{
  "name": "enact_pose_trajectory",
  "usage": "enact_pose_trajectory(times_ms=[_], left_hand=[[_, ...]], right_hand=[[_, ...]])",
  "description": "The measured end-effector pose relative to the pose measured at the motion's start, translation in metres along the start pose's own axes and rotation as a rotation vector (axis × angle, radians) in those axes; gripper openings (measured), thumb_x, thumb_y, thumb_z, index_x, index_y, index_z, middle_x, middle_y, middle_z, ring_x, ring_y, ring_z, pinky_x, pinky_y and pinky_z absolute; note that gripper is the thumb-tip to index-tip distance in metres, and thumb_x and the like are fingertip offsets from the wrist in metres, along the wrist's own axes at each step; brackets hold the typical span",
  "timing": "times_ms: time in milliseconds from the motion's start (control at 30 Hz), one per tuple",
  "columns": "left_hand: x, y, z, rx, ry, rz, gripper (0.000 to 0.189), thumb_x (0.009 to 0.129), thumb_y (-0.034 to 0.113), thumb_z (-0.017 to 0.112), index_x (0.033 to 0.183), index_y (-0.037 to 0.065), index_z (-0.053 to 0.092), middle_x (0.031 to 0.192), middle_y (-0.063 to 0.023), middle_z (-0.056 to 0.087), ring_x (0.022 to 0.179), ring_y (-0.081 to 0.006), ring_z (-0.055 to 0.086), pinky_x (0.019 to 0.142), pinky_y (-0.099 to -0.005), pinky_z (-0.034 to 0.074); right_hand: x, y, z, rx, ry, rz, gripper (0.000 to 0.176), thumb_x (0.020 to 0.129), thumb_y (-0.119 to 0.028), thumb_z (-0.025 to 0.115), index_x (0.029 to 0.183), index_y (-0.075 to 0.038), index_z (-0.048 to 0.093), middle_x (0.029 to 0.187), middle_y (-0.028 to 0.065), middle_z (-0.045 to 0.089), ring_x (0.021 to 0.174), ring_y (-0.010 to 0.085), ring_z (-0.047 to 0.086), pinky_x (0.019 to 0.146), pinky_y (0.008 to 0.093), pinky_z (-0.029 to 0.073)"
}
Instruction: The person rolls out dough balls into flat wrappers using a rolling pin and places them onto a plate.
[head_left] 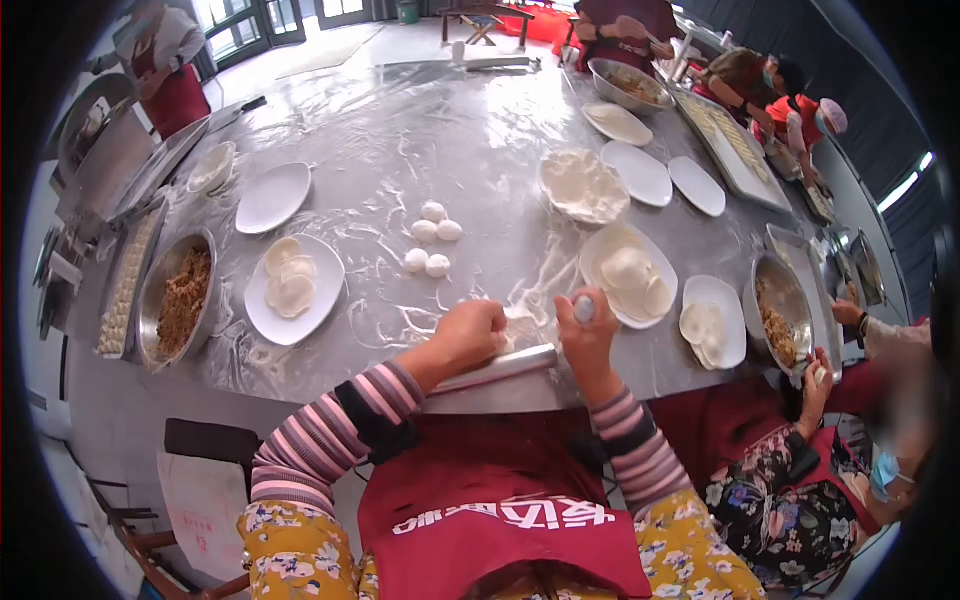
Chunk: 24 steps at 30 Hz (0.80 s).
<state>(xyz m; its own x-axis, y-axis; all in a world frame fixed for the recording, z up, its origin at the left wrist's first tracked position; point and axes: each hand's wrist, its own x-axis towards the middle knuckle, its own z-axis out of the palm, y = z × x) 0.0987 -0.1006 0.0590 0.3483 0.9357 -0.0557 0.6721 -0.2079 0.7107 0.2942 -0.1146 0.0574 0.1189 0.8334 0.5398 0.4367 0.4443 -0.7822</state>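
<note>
My left hand (468,335) is closed in a fist low over the floured table edge, and whatever its fingers hold is hidden. Wrapped round a rod with a rounded grey end (584,308), my right hand (590,345) is just to the right; most of the rod is hidden in the fist. A shiny metal cylinder (505,368) lies along the table edge below and between my hands. Several small white dough balls (436,229) sit farther in. Right of my right hand, flat round dough wrappers (628,272) are piled on a white plate (590,262).
Left are a plate (325,322) of wrappers and a steel bowl (205,335) of filling. A flour bowl (583,186) stands ahead. At right, a person's hand (818,385) is beside another filling bowl (780,305). More people work at the far side around a tray (735,150).
</note>
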Motion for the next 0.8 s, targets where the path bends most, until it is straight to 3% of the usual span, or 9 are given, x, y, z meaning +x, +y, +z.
enact_pose_trajectory(times_ms=[100, 200, 233, 400, 467, 533, 600, 733, 800], left_hand=[[-0.006, -0.01, 0.0, -0.069, -0.069, 0.039, 0.016, 0.069, 0.014, 0.068, 0.08, 0.003, 0.065, 0.075, -0.0136, 0.065, 0.069, -0.0247, 0.063, 0.064, -0.0351, 0.049], [-0.004, 0.006, 0.002, -0.028, -0.18, 0.063, 0.015, 0.071, 0.015, 0.067, 0.08, 0.003, 0.066, 0.074, -0.0134, 0.066, 0.069, -0.0246, 0.064, 0.064, -0.0361, 0.049], [0.0, 0.012, 0.005, 0.041, -0.128, 0.08, 0.014, 0.072, 0.015, 0.066, 0.08, 0.003, 0.066, 0.072, -0.0133, 0.065, 0.069, -0.0246, 0.064, 0.064, -0.0364, 0.049], [0.01, 0.004, -0.009, 0.041, -0.299, 0.039, 0.012, 0.073, 0.013, 0.064, 0.078, 0.002, 0.063, 0.073, -0.0143, 0.064, 0.069, -0.0271, 0.063, 0.063, -0.0365, 0.048], [0.002, -0.005, -0.005, -0.008, -0.232, 0.086, 0.013, 0.073, 0.013, 0.063, 0.078, 0.002, 0.06, 0.074, -0.0146, 0.063, 0.072, -0.0275, 0.063, 0.062, -0.0374, 0.047], [-0.002, 0.006, -0.004, 0.007, -0.324, 0.077, 0.011, 0.074, 0.013, 0.063, 0.078, 0.003, 0.058, 0.074, -0.0145, 0.062, 0.073, -0.0271, 0.061, 0.062, -0.0375, 0.046], [0.003, 0.019, -0.001, 0.084, -0.221, 0.097, 0.013, 0.072, 0.015, 0.061, 0.077, 0.004, 0.06, 0.075, -0.0172, 0.063, 0.074, -0.0322, 0.062, 0.066, -0.0406, 0.047], [0.022, 0.007, -0.006, 0.007, -0.335, 0.103, 0.009, 0.073, 0.014, 0.06, 0.075, 0.005, 0.06, 0.075, -0.0159, 0.063, 0.074, -0.0315, 0.062, 0.065, -0.0407, 0.047], [0.014, -0.003, -0.007, 0.023, -0.33, 0.155, 0.009, 0.074, 0.008, 0.059, 0.083, 0.004, 0.059, 0.075, -0.0132, 0.062, 0.065, -0.0261, 0.06, 0.06, -0.0366, 0.046]], right_hand=[[-0.02, -0.006, -0.011, -0.262, 0.122, -0.247, 0.021, 0.074, -0.002, 0.069, 0.08, -0.004, 0.049, 0.064, 0.0126, 0.051, 0.054, 0.0299, 0.05, 0.051, 0.0357, 0.042], [-0.011, 0.008, -0.002, -0.353, 0.122, -0.339, 0.022, 0.069, 0.003, 0.068, 0.084, -0.009, 0.058, 0.076, 0.007, 0.05, 0.061, 0.0204, 0.053, 0.05, 0.0318, 0.042], [-0.002, -0.002, 0.006, -0.136, 0.148, -0.07, 0.019, 0.072, 0.001, 0.069, 0.08, -0.006, 0.053, 0.066, 0.007, 0.049, 0.056, 0.019, 0.051, 0.05, 0.0306, 0.041], [-0.014, -0.006, -0.006, -0.206, 0.124, -0.142, 0.022, 0.075, -0.002, 0.069, 0.076, -0.006, 0.047, 0.061, 0.0054, 0.051, 0.054, 0.0121, 0.05, 0.049, 0.0291, 0.04], [-0.041, -0.008, -0.02, 0.018, 0.109, 0.121, 0.021, 0.075, -0.003, 0.069, 0.077, -0.005, 0.049, 0.061, 0.0132, 0.049, 0.052, 0.0273, 0.048, 0.049, 0.0347, 0.039], [-0.037, -0.006, -0.014, 0.03, 0.127, 0.115, 0.021, 0.075, -0.003, 0.069, 0.077, -0.005, 0.049, 0.06, 0.0122, 0.049, 0.05, 0.0271, 0.047, 0.048, 0.0349, 0.039], [-0.002, -0.014, 0.0, -0.165, 0.164, -0.121, 0.021, 0.074, -0.003, 0.069, 0.076, -0.004, 0.048, 0.06, 0.0108, 0.049, 0.05, 0.0267, 0.048, 0.048, 0.0346, 0.04], [0.012, -0.004, 0.011, -0.08, 0.099, -0.065, 0.021, 0.074, -0.003, 0.07, 0.076, -0.004, 0.048, 0.061, 0.0098, 0.05, 0.05, 0.0259, 0.047, 0.048, 0.0342, 0.041], [-0.005, -0.009, -0.008, -0.464, 0.106, -0.42, 0.021, 0.074, -0.003, 0.069, 0.077, -0.004, 0.049, 0.062, 0.0106, 0.05, 0.051, 0.0262, 0.049, 0.048, 0.0339, 0.041]])
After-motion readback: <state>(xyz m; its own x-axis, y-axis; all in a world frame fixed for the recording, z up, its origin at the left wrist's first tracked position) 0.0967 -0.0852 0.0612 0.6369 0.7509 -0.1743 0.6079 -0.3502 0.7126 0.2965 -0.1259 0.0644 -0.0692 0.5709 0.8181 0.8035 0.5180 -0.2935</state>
